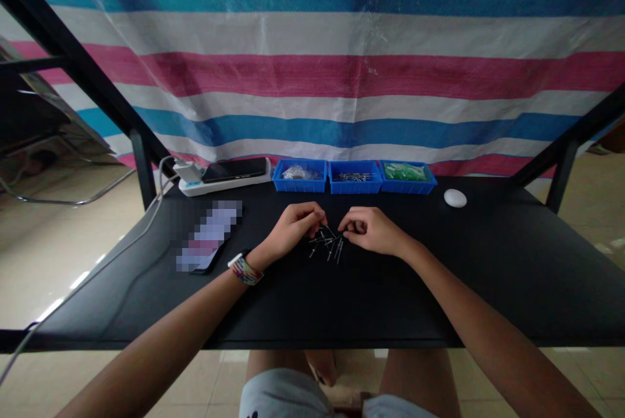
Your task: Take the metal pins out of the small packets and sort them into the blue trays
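Both my hands rest on a black table (312, 301), close together over a small pile of thin metal pins (328, 245). My left hand (295, 226), with a colourful band on the wrist, has its fingers curled in a pinch at the pile's left side. My right hand (371, 229) is also curled in a pinch at the pile's right side. What each pinch holds is too small to make out.
Three blue bins stand along the back edge: left (299, 176), middle (355, 178), right (407, 177) with green parts. A white power strip (195, 185) carries a dark phone (235, 169). Another phone (208, 239) lies at left. A white oval object (455, 198) sits at right.
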The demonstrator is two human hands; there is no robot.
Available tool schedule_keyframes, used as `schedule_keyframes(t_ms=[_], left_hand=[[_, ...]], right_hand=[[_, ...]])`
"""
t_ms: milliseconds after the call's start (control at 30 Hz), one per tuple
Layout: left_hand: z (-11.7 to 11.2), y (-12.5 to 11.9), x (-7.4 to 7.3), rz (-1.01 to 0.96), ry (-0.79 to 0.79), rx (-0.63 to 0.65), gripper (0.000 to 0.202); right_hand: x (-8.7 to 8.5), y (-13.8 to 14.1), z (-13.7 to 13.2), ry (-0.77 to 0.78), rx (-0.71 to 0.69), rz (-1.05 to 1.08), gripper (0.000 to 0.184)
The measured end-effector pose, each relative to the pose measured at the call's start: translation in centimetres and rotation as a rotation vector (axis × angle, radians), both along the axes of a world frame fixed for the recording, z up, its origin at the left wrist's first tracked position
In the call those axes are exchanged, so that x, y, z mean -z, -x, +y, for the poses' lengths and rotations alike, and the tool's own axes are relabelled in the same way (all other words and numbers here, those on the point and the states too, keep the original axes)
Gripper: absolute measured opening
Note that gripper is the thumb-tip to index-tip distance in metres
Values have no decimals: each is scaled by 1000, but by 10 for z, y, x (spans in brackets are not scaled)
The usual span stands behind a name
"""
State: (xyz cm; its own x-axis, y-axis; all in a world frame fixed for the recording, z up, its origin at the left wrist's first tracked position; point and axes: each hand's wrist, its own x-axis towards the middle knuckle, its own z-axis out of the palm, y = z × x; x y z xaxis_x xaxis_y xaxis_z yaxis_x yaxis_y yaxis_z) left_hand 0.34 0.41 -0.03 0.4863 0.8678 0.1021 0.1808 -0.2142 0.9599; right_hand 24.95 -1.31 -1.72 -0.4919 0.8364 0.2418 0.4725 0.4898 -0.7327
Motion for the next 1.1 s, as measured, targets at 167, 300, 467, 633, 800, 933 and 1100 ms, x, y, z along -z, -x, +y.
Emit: schedule_keyframes(t_ms=[167, 300, 467, 633, 800, 933, 1100], left_hand=[[1, 1, 0, -1, -6, -6, 34], [1, 1, 1, -6, 5, 3, 33], [0, 0, 1, 8, 13, 16, 33], [0, -1, 0, 23, 18, 11, 33], [-1, 0, -1, 36, 22, 11, 33], [-2, 1, -1, 78, 10, 37, 37], [-2, 3, -1, 106, 13, 64, 42]], right_hand=[[-1, 4, -6, -80, -39, -127, 23], [-1, 5, -8, -103, -25, -187, 20], [-5, 5, -11, -116, 4, -245, 15], [-7, 3, -10, -126, -9, -154, 15], [-7, 1, -6, -59, -8, 71, 11], [-6, 5, -6, -33, 44, 189, 7], [-8, 10, -9, -64, 108, 264, 6]])
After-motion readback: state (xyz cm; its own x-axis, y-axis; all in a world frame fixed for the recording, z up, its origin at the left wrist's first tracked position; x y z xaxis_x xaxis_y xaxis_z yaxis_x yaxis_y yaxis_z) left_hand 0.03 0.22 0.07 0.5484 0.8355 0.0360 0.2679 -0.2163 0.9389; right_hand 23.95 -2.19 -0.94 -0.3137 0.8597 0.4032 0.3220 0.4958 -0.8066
